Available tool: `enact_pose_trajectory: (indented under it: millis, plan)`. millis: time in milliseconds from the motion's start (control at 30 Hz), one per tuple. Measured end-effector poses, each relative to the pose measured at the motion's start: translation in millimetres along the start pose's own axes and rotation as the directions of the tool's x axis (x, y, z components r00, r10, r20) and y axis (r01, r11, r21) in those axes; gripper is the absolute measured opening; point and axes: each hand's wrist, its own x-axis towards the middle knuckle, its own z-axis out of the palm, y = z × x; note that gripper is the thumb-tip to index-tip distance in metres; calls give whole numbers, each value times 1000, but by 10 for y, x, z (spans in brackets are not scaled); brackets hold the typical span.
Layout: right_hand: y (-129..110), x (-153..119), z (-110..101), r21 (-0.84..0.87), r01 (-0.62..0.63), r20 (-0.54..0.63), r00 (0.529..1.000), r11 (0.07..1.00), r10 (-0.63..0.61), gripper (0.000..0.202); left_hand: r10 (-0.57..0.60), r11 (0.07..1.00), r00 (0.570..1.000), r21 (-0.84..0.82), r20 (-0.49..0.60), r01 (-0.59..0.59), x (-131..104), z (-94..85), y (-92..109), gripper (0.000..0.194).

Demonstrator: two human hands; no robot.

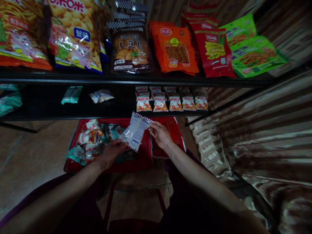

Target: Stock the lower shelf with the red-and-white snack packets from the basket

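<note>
A small snack packet (136, 131) is held between my two hands above a red basket, its printed white back side turned up. My left hand (113, 150) pinches its lower left corner. At its upper right edge, my right hand (159, 132) grips it between thumb and fingers. Below, the red basket (143, 162) holds several white-and-orange snack packets (91, 135) and teal packets (77, 154). On the lower shelf just ahead stand rows of matching snack packets (160, 102).
A black lower shelf (48, 109) also carries a teal packet (72, 95) and a white packet (101, 96) lying flat. Larger snack bags (177, 48) line the upper shelf, whose edge (122, 79) overhangs. A striped curtain (255, 130) hangs at the right.
</note>
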Motion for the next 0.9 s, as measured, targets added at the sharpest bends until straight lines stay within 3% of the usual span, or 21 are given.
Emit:
enact_pose_trajectory:
  millis: [100,233,333,433,533,633,733,900]
  plan:
    - [28,-17,-4,-12,-12,-8,1000,1000,12,23,54,985,993,168,-101,-37,-22,-7,8,21]
    - [89,-68,34,48,-94,83,993,994,89,23,350,856,919,460,-184,-234,-28,16,48,10]
    - [134,-141,98,96,-178,184,970,979,158,31,583,616,811,678,-51,-400,-36,37,56,14]
    - [177,-219,150,91,-197,264,950,976,167,42,723,250,665,828,186,-503,-56,45,38,22]
    - [216,-261,153,26,-161,326,934,987,144,45,735,-88,529,833,425,-546,-77,49,8,23]
    - [233,-260,126,-21,-161,332,930,987,159,44,669,-317,454,778,589,-543,-96,68,-17,24]
    - [227,-264,119,17,-214,350,916,977,195,46,628,-425,428,748,649,-510,-113,102,-25,25]
    - [239,-355,168,68,-207,413,896,976,161,45,596,-475,443,739,670,-477,-131,168,-36,25]
